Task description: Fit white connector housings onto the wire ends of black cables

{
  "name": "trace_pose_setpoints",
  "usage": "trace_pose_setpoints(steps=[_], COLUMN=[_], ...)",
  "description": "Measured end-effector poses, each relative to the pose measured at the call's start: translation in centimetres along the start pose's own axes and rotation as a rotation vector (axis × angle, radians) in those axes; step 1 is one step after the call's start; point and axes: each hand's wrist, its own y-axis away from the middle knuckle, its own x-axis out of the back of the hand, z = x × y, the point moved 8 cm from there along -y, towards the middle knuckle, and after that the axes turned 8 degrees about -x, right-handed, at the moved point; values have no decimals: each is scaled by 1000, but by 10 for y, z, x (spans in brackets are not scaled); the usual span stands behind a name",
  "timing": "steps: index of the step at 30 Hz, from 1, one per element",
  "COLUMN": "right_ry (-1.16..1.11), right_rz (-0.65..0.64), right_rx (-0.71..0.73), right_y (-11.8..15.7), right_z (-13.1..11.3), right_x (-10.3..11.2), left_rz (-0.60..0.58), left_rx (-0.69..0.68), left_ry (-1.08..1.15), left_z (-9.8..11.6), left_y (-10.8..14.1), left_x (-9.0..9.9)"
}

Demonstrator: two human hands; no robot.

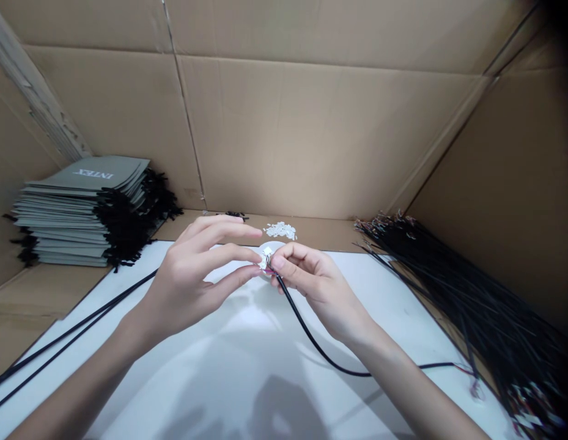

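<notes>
Over the white tabletop, my right hand [306, 269] pinches the end of a black cable [306, 330] where its thin coloured wires come out. The cable bends down, passes under my right forearm and shows loose wires at its other end. My left hand [201, 263] meets it from the left, thumb and a finger closed at a small white connector [264, 261] by the wire ends. Its other fingers are stretched out. Just behind the fingertips is a round white dish [275, 245], partly hidden by my hands.
Small white pieces [280, 230] lie heaped at the back. At left stands a stack of grey printed sleeves [73, 214] with black fringes. A large bundle of black cables [453, 287] lies along the right. More black cables [82, 321] cross the left side. Cardboard walls [311, 134] enclose the table.
</notes>
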Motion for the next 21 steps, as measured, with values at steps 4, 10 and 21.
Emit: trace_pose_setpoints(steps=[4, 10, 21], right_ry=[4, -35, 60], right_rz=[1, -8, -40], right_rx=[-3, -5, 50], right_y=[-1, 3, 5], right_z=[1, 1, 4], right_x=[-1, -5, -12], left_rz=[-6, 9, -5], left_rx=[-4, -20, -22], left_ry=[10, -14, -37], left_z=[0, -1, 0], left_y=[0, 1, 1], left_x=[0, 3, 3])
